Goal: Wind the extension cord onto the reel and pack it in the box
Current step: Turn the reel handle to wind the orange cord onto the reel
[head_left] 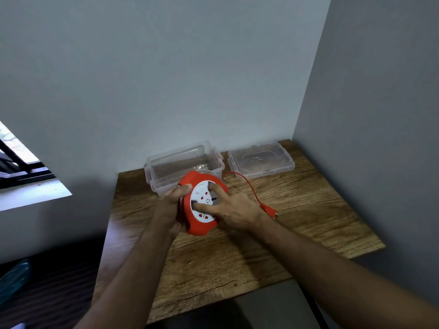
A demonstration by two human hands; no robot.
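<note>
A red round cord reel with a white socket face is held tilted above the wooden table. My left hand grips its left rim, thumb over the top edge. My right hand lies on the white face with fingers curled into the middle of it. A short length of thin red cord loops out from the reel's right side and ends in a red plug lying on the table. The clear plastic box stands open just behind the reel.
The box's clear lid lies flat at the back right, near the wall corner. Walls close the table in behind and to the right. A window is at the left; the floor there is dark.
</note>
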